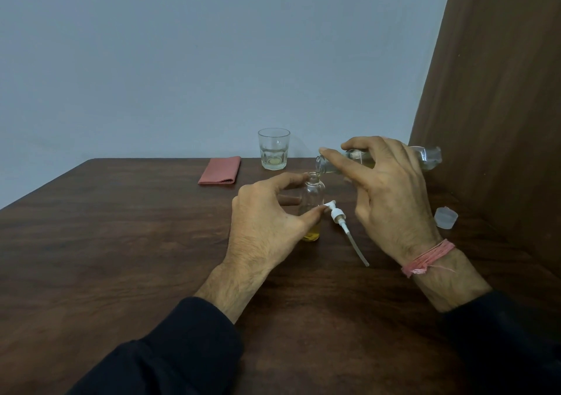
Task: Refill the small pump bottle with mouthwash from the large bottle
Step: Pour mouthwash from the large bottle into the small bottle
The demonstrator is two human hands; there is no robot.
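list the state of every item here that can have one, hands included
small pump bottle: upright, uncapped, a little yellow liquid at the bottom
large bottle: tipped, mouth over the small bottle's neck
pump head: off, lying on the table
clear cap: off, on the table
glass: upright, nearly empty
red cloth: folded
left hand: holds small bottle
right hand: grips large bottle

— What are you wearing on your arms?
— Your long dark navy fabric sleeves [170,349] reach both forearms, leaving your wrists bare.
— Anything else?
— Your frayed pink wound-thread wristband [428,258] circles the right wrist.
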